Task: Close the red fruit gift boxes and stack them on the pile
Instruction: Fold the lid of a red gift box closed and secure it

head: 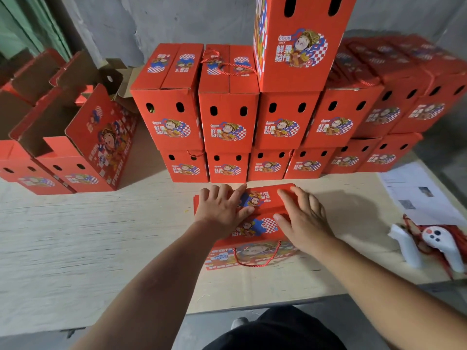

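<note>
A red fruit gift box (260, 228) stands on the plywood table (101, 236) right in front of me, its top flaps folded down and a red cord handle hanging on its near side. My left hand (223, 207) lies flat on the left part of the top flaps. My right hand (303, 218) presses flat on the right part. Behind the box rises the pile of closed red boxes (227, 122), stacked in rows, with one box (298, 44) standing on the top tier.
Open red boxes (75, 137) with raised flaps stand at the left. Printed papers (417, 195) lie at the right, and two white controllers (434, 246) rest on red cords beside them. The table's near edge runs just in front of my body.
</note>
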The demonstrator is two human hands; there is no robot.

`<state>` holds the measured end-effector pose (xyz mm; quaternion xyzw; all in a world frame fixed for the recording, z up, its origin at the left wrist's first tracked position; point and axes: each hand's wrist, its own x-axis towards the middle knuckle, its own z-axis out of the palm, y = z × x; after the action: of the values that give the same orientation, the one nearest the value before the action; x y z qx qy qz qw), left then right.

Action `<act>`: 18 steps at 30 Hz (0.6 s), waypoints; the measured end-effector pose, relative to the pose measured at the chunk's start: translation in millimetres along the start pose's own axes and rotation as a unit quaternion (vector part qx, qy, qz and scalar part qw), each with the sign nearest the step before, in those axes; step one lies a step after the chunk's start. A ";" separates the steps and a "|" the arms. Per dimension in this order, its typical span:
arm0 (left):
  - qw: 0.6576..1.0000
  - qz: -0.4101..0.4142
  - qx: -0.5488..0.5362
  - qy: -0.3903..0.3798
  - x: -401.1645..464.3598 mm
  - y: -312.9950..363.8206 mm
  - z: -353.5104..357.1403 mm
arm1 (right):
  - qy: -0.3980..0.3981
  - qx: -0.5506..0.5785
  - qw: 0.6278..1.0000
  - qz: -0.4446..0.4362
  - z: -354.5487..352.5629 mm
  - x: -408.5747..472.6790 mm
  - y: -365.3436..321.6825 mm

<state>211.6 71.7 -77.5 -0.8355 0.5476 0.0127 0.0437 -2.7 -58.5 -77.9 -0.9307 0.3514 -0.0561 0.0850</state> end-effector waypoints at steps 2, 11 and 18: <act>1.000 0.000 0.009 -0.008 1.3 0.8 -0.4 | -0.032 -0.011 0.999 -0.016 -8.8 16.8 4.2; 0.997 0.008 0.007 -0.081 11.5 1.3 -3.8 | -0.225 -0.061 0.973 0.003 -14.2 35.5 1.8; 0.998 0.021 -0.005 -0.060 10.9 -4.6 -3.2 | -0.013 0.029 0.995 -0.089 4.2 -29.2 -34.4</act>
<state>220.1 63.3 -74.8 -0.8217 0.5616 0.0661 0.0718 -1.7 -13.2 -76.5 -0.9561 0.2638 -0.0614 0.1114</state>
